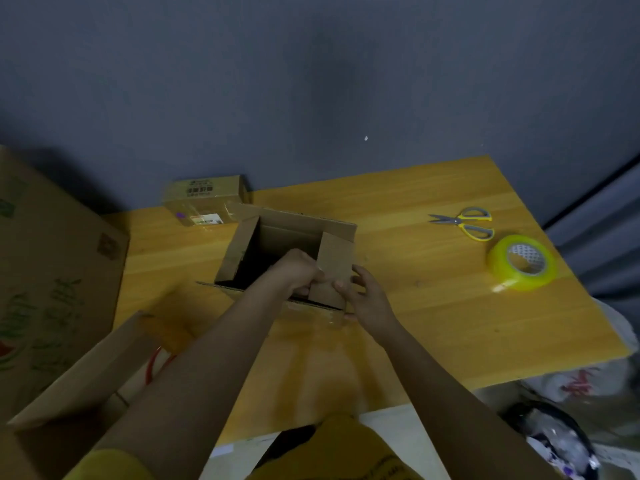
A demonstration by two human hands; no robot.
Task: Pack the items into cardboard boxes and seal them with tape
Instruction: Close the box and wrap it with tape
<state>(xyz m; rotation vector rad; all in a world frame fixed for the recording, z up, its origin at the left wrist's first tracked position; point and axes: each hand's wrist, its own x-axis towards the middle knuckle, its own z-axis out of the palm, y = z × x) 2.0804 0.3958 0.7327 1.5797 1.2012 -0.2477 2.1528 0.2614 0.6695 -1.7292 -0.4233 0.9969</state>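
Observation:
An open cardboard box (277,237) stands in the middle of the yellow wooden table (415,306), its flaps up and its inside dark. My left hand (296,271) reaches over the near rim and grips the inner side of the right flap (334,261). My right hand (367,299) holds the same flap from outside, thumb on its face. A roll of clear yellow-green tape (523,263) lies at the table's right. A small sealed carton (206,199) with labels sits at the back left.
Yellow-handled scissors (464,221) lie behind the tape roll. A large printed cardboard box (52,289) with an open flap stands left of the table. Plastic bags and a dark bin (554,441) sit on the floor at lower right. A grey wall is behind.

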